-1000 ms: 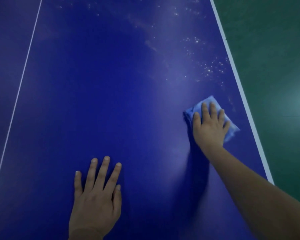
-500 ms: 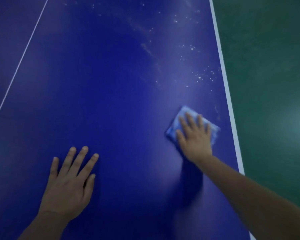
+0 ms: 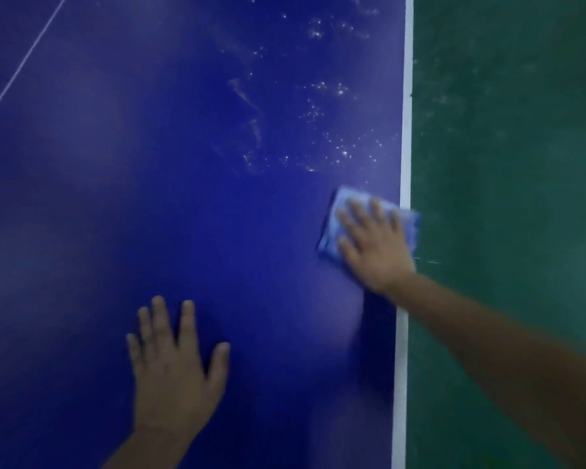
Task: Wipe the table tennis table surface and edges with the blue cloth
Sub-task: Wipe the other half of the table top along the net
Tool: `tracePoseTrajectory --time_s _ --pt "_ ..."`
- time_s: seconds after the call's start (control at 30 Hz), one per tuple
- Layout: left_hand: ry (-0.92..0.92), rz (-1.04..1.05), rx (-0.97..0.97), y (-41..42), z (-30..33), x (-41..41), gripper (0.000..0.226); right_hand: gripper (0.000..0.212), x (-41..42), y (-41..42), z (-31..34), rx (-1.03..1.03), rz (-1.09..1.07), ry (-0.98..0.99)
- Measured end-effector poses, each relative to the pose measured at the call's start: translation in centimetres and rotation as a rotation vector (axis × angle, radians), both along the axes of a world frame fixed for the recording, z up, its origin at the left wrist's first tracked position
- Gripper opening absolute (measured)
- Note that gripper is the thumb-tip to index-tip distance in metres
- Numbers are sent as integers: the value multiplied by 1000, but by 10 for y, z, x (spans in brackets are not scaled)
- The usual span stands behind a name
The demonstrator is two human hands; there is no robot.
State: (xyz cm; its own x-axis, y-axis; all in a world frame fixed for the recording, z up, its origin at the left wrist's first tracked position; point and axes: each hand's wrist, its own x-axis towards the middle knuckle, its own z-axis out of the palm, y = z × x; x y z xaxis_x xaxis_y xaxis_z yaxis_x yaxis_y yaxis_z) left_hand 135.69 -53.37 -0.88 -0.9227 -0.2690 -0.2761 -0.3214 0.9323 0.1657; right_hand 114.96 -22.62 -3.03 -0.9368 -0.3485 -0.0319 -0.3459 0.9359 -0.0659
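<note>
Flat and spread, the right hand (image 3: pixel 374 245) presses palm-down on the blue cloth (image 3: pixel 332 228) with straight fingers; nothing is curled round the fabric, so the grip is a wide, open press and not a pinch. Four fingers (image 3: pixel 354 211) point away from the person and slightly to the left, lying across the top of the cloth, while the thumb lies along the cloth's left part. The cloth is folded into a small pad and lies at the right side of the counter (image 3: pixel 149 198), its right end reaching over the white edge line (image 3: pixel 406 130) and just past the counter's rim. That end and the hand are blurred. The right forearm (image 3: pixel 487 340) runs in from the lower right, crossing the edge line at a slant and hanging over the green floor (image 3: pixel 521 130).

Beyond the cloth, farther from the person, a scatter of pale specks and smears (image 3: pixel 318 130) marks the dark blue surface, thickest near the edge line.

Well apart from the cloth, nearer the person and toward the middle of the counter, the left hand (image 3: pixel 175 374) rests palm-down on the bare surface. Its fingers are straight and a little fanned, thumb stretched out to the right, holding nothing. Its wrist comes up from the bottom of the view. A thin white line (image 3: pixel 24 62) crosses the counter's far left corner at a slant.
</note>
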Motion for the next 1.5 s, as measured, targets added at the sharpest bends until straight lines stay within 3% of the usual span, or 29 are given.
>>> tracePoseTrajectory --time_s 0.1,0.17,0.23,0.3,0.37,0.43,0.53,0.63,0.7,0.8,0.87,0.93,1.03,1.1,1.17,1.27,1.37,1.43,1.5 --pt "-112 172 -5 67 -6 -7 96 61 -44 8 7 -62 -342 -65" --pt "-98 236 -36 84 -13 -12 92 60 -15 -16 5 -37 -399 -5" --pt "-78 258 -76 84 -20 -11 87 59 52 -37 1 -37 -115 15" --pt "-68 264 -85 83 -24 -10 86 57 111 -31 0 -32 331 -33" --pt "-58 258 -80 84 -25 -9 84 58 94 -8 4 -46 561 -92" --pt "-40 257 -99 85 -26 -9 84 57 33 4 -1 -34 477 -18" --pt "-21 267 -108 84 -28 -10 83 61 -61 6 7 -17 18 -21" --pt "-4 269 -120 84 -29 -10 81 61 -62 -15 9 -47 -357 -47" --pt "29 264 -119 85 -31 -10 82 60 -5 -29 8 -18 -270 15" --pt "50 263 -131 85 -32 -9 82 57 86 -18 6 20 313 -29" --pt "69 261 -135 86 -32 -9 82 56 59 5 7 1 548 -82" --pt "73 260 -137 86 -30 -11 82 58 0 13 2 18 463 -10" --pt "59 255 -145 86 -28 -11 82 63 -72 6 7 21 -38 -63" --pt "57 258 -147 87 -28 -11 83 63 -70 -11 9 -19 -257 -87" --pt "50 262 -146 87 -29 -11 83 63 -30 -23 9 12 -186 -60" --pt "45 266 -153 87 -30 -11 83 60 44 -9 9 29 244 -49" --pt "47 261 -161 87 -29 -11 83 58 17 14 8 18 527 -63" --pt "56 269 -155 86 -30 -10 83 61 -19 14 6 22 475 -44" --pt "55 277 -148 86 -30 -11 82 63 -43 6 6 13 278 -68"
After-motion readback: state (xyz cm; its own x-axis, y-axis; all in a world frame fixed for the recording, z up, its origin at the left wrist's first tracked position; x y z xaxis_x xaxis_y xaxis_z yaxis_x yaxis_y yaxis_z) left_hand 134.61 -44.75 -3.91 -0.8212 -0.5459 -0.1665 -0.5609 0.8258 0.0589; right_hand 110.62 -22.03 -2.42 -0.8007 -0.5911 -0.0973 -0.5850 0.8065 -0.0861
